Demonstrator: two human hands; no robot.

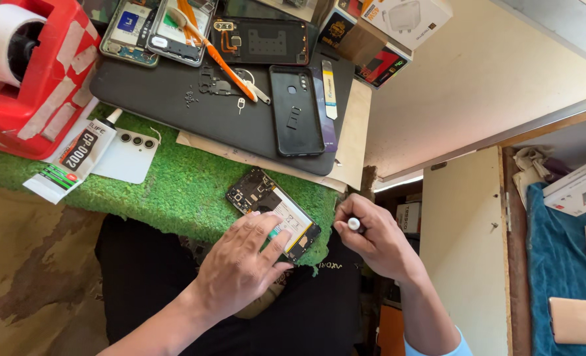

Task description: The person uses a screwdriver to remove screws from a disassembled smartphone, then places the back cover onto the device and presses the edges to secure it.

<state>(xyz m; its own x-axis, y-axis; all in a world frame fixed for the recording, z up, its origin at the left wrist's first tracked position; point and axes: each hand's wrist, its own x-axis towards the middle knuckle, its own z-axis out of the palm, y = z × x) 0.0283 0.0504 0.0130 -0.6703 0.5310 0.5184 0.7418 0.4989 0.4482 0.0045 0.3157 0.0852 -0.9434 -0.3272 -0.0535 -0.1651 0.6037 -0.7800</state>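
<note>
left hand (240, 264) flat, fingers spread on opened phone (272, 212) on green mat (174, 191). right hand (372, 237) closed around small white-tipped tool (353, 224), just beside phone.

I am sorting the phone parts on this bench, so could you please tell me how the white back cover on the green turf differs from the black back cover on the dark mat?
The white back cover lies on the green turf; the black back cover lies on the dark mat. The white one shows three round camera rings in a row; the black one shows a small camera cutout near its top. Neither hand touches either cover. Both lie flat.
</note>
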